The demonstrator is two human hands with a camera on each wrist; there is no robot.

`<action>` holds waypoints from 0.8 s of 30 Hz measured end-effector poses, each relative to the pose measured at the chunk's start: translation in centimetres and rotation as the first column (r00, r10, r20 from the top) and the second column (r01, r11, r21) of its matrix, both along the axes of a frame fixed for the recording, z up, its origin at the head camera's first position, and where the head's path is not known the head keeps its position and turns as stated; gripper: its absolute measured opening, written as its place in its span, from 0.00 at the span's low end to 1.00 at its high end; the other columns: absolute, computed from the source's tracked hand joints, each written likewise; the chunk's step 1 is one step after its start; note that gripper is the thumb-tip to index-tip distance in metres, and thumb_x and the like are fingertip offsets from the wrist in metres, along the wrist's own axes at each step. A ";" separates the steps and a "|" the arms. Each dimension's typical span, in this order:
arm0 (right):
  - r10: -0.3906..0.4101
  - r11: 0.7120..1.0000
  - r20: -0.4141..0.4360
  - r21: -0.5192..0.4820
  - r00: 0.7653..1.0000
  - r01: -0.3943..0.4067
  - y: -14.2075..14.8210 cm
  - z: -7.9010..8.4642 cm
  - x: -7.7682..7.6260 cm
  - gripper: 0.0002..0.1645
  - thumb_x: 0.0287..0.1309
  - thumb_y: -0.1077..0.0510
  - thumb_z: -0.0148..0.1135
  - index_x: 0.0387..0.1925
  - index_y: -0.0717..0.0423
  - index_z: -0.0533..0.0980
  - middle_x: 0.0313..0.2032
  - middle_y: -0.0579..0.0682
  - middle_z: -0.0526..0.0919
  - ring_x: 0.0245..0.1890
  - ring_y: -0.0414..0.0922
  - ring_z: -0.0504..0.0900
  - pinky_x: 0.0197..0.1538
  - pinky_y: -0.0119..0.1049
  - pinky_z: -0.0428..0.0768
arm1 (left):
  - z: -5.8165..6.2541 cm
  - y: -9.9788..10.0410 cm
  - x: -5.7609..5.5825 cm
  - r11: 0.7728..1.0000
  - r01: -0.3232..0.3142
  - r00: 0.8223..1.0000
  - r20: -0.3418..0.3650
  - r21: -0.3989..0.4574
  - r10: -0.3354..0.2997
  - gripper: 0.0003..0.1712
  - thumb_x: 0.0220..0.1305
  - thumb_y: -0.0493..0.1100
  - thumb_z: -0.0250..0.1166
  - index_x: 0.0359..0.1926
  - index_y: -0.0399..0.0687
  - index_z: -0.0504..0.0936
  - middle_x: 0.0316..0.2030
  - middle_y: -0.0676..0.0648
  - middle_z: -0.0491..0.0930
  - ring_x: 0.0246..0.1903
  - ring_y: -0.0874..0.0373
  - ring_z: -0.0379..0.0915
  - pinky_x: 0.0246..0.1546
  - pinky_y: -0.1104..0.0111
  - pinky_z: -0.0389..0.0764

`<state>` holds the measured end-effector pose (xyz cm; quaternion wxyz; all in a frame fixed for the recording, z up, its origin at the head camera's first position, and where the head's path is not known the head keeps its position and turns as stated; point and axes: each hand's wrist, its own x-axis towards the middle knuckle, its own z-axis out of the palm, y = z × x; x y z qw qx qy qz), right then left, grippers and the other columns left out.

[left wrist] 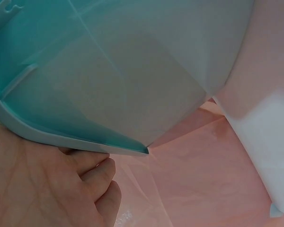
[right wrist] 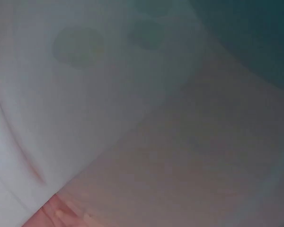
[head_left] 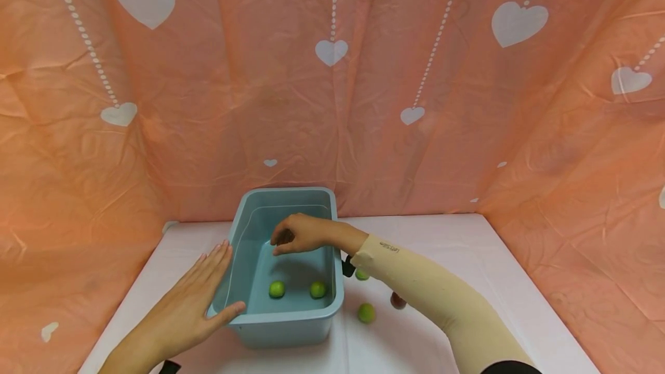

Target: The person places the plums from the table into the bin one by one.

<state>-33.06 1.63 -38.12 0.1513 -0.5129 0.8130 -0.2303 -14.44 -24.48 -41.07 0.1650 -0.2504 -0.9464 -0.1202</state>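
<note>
A blue-grey plastic bin [head_left: 286,318] stands on the table. Two lime-like green round fruits [head_left: 277,289] lie on its floor toward the near end. Over the bin's inside, my right hand [head_left: 306,234] holds a dark brown round thing [head_left: 284,238] between curled fingers and thumb; the fingers partly hide it. My left hand [head_left: 192,293] lies against the bin's left rim, fingers straight, thumb over the near corner. In the left wrist view, the palm [left wrist: 38,179] sits beside the rim [left wrist: 80,143]. The right wrist view is dim and does not show the hand.
Right of the bin, a green fruit [head_left: 366,313] and a reddish-brown round thing [head_left: 398,300] lie on the white table [head_left: 431,351]. Another green fruit [head_left: 362,274] is partly hidden by the right forearm. Orange sheeting [head_left: 374,149] with white hearts encloses the back and sides.
</note>
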 end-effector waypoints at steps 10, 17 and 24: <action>-0.043 0.997 -0.007 -0.062 0.999 0.042 2.1 1.4 0.2 0.17 0.73 0.53 0.71 0.57 0.56 0.85 0.53 0.50 0.90 0.50 0.36 0.87 0.59 0.29 0.84 | 0.0 0.0 -0.2 1.000 0.002 1.000 -0.004 -0.002 -0.002 0.58 0.70 0.67 0.69 0.81 0.31 0.60 0.82 0.33 0.58 0.79 0.35 0.57 0.79 0.79 0.29; -0.052 0.992 0.028 -0.115 0.998 0.055 4.1 2.7 0.6 0.18 0.73 0.54 0.71 0.58 0.58 0.85 0.53 0.51 0.89 0.52 0.38 0.87 0.63 0.41 0.85 | 0.0 0.0 -0.1 1.000 -0.003 1.000 0.025 -0.001 0.003 0.58 0.71 0.68 0.68 0.82 0.31 0.58 0.82 0.34 0.56 0.80 0.36 0.55 0.79 0.80 0.27; -0.075 0.983 0.037 -0.168 0.997 0.080 6.2 3.4 0.7 0.19 0.73 0.55 0.70 0.60 0.58 0.84 0.55 0.51 0.88 0.54 0.40 0.86 0.64 0.41 0.85 | 0.0 0.1 -0.1 1.000 -0.011 1.000 0.017 -0.004 0.011 0.59 0.70 0.68 0.68 0.82 0.31 0.59 0.82 0.34 0.57 0.80 0.37 0.55 0.79 0.80 0.27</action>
